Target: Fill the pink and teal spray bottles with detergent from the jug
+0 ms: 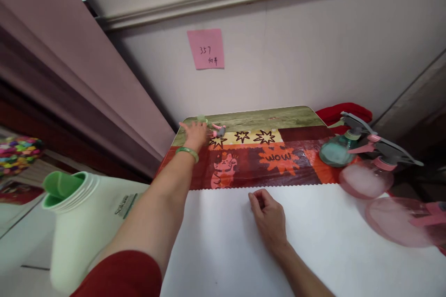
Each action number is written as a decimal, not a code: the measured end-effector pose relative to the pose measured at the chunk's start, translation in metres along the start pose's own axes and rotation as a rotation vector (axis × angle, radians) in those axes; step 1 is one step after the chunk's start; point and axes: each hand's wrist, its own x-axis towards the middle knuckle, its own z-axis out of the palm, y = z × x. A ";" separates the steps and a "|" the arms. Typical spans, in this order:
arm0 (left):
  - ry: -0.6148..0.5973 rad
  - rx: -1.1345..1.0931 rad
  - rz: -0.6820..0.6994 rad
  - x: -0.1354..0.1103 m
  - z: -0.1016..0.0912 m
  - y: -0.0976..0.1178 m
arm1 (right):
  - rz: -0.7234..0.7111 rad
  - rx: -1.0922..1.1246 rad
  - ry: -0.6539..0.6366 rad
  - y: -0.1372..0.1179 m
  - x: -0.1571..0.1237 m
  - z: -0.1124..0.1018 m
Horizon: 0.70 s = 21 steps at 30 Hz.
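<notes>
My left hand, grip spread, could knock the spray top if hasty; right hand curled, contents hidden.

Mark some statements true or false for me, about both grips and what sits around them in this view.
1. A pink-and-grey spray nozzle is beside the left grip. True.
2. The right grip is on one of the spray bottles. False: it is over the white surface, apart from them.
3. The pink note on the wall bears the number 357. True.
4. All three large spray bottles on the right are pink. False: two are pink and one is green.
5. The left arm wears a green bracelet. True.
6. The pale green container is right of the right grip. False: it is on the far left side.
</notes>
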 end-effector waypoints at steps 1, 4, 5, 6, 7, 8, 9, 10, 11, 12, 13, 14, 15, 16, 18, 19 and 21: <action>0.006 0.000 -0.012 -0.007 -0.006 0.007 | 0.000 0.007 0.000 0.000 0.000 0.000; 0.037 -0.031 -0.005 -0.042 -0.025 0.031 | 0.001 0.026 0.009 0.000 -0.001 -0.002; 0.048 -0.050 0.013 -0.058 -0.030 0.039 | -0.003 0.036 0.011 0.000 -0.001 -0.002; 0.053 -0.072 0.035 -0.077 -0.035 0.047 | -0.009 0.052 0.008 0.001 0.000 -0.003; 0.058 -0.094 0.055 -0.097 -0.038 0.055 | -0.017 0.081 0.001 0.002 0.001 -0.003; 0.069 -0.115 0.072 -0.119 -0.042 0.063 | -0.027 0.130 -0.012 0.003 0.002 -0.004; 0.077 -0.136 0.090 -0.142 -0.044 0.071 | -0.040 0.207 -0.030 0.003 0.003 -0.004; 0.085 -0.154 0.106 -0.166 -0.046 0.079 | -0.050 0.313 -0.049 0.004 0.003 -0.005; 0.096 -0.168 0.123 -0.189 -0.047 0.086 | -0.053 0.441 -0.066 0.003 0.004 -0.005; 0.107 -0.178 0.137 -0.212 -0.047 0.093 | -0.047 0.582 -0.079 0.001 0.003 -0.005; 0.130 -0.189 0.150 -0.233 -0.048 0.100 | -0.032 0.723 -0.088 -0.003 0.001 -0.005; 0.167 -0.208 0.179 -0.253 -0.047 0.107 | -0.012 0.853 -0.089 -0.008 -0.003 -0.005; 0.195 -0.225 0.210 -0.271 -0.046 0.112 | 0.011 0.963 -0.077 -0.015 -0.007 -0.005; 0.222 -0.241 0.230 -0.287 -0.045 0.116 | 0.033 1.051 -0.054 -0.022 -0.012 -0.006; 0.276 -0.304 0.264 -0.313 -0.040 0.120 | 0.081 1.167 0.015 -0.037 -0.022 -0.010; 0.313 -0.366 0.276 -0.322 -0.036 0.119 | 0.108 1.202 0.060 -0.044 -0.026 -0.013; 0.402 -0.558 0.303 -0.336 -0.028 0.115 | 0.166 1.249 0.145 -0.056 -0.033 -0.021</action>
